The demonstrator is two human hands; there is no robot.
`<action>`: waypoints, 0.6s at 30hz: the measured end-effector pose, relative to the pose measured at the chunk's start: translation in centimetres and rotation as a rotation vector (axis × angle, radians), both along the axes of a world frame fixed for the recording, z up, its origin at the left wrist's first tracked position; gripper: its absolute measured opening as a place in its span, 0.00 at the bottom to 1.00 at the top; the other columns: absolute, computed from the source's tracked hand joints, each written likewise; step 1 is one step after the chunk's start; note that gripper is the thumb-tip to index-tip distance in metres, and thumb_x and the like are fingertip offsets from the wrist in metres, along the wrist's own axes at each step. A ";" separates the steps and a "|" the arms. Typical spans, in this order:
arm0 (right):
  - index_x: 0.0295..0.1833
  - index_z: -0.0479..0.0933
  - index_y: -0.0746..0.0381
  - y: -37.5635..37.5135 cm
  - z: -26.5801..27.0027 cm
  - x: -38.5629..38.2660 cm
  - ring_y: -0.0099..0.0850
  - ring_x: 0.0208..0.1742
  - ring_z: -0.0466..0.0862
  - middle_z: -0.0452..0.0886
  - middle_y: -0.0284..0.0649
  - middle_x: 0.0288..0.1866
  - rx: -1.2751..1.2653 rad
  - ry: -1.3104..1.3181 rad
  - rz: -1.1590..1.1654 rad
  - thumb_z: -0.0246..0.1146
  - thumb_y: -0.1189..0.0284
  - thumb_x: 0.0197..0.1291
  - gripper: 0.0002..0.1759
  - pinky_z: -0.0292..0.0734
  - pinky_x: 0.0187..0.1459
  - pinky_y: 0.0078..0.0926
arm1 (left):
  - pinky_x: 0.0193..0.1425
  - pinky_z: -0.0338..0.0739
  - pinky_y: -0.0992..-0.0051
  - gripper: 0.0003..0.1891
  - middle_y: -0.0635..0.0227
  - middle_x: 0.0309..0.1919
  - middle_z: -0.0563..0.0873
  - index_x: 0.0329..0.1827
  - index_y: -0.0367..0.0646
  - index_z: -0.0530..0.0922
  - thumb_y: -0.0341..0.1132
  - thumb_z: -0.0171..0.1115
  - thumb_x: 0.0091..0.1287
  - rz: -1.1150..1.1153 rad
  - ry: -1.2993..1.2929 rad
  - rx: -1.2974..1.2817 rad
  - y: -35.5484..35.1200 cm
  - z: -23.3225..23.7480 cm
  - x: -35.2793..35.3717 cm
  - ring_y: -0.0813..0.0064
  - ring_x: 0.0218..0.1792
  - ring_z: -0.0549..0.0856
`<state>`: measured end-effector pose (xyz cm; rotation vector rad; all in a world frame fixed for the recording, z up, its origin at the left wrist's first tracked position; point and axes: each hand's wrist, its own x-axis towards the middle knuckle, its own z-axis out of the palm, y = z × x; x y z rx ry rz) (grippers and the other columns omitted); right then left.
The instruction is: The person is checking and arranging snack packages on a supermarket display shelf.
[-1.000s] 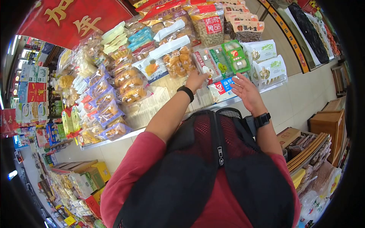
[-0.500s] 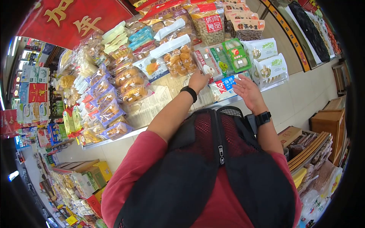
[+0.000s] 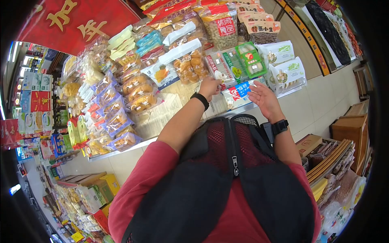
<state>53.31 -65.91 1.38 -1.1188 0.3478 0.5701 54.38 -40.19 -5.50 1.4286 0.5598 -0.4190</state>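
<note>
My left hand (image 3: 210, 88), its fingers curled together, rests at the lower left corner of a grey-and-red package (image 3: 217, 69); what the fingertips hold, if anything, is hidden. To its right lies a blue and white packet (image 3: 239, 95) at the table's front edge. My right hand (image 3: 263, 99) has its fingers apart over the right end of that packet and holds nothing. Behind the packet sit a dark green pack (image 3: 234, 64) and a bright green tray pack (image 3: 251, 60). A clear bag of round pastries (image 3: 190, 67) lies behind my left hand.
Rows of bagged pastries (image 3: 139, 91) and purple-edged bags (image 3: 115, 111) cover the table's left. White pouches (image 3: 288, 75) lie at the right end, nut bags (image 3: 223, 30) at the back. Wooden crates (image 3: 350, 131) stand on the right, packed shelves (image 3: 38, 99) on the left.
My left hand has shifted slightly down and left. My right hand has hardly moved and its fingers are still apart.
</note>
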 end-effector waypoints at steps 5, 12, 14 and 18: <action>0.67 0.65 0.66 -0.1 -0.4 0.1 0.35 0.51 0.83 0.77 0.48 0.59 0.019 0.008 0.000 0.52 0.69 0.70 0.23 0.81 0.53 0.33 | 0.35 0.78 0.72 0.12 0.68 0.31 0.78 0.40 0.41 0.74 0.39 0.65 0.64 -0.031 -0.015 0.015 0.2 0.3 -0.6 0.74 0.32 0.79; 0.67 0.65 0.65 -0.3 -0.4 0.0 0.32 0.49 0.81 0.78 0.43 0.56 0.031 0.014 -0.014 0.56 0.69 0.68 0.24 0.79 0.51 0.30 | 0.50 0.75 0.62 0.21 0.51 0.41 0.82 0.48 0.31 0.75 0.41 0.64 0.61 0.013 -0.520 0.741 0.4 6.1 1.1 0.53 0.45 0.81; 0.66 0.66 0.66 -0.4 -0.2 -0.3 0.34 0.50 0.83 0.79 0.45 0.56 -0.009 0.016 -0.021 0.53 0.69 0.70 0.22 0.81 0.51 0.31 | 0.54 0.74 0.60 0.25 0.46 0.48 0.81 0.55 0.31 0.74 0.40 0.63 0.60 -0.033 -0.647 0.777 1.2 7.7 4.3 0.50 0.49 0.80; 0.67 0.65 0.66 -2.0 -0.6 -1.5 0.33 0.49 0.84 0.79 0.45 0.55 -0.008 0.031 -0.080 0.53 0.67 0.70 0.23 0.81 0.51 0.30 | 0.61 0.72 0.59 0.32 0.40 0.56 0.77 0.63 0.29 0.68 0.42 0.64 0.60 -0.004 -0.751 0.906 3.2 9.2 14.1 0.45 0.56 0.78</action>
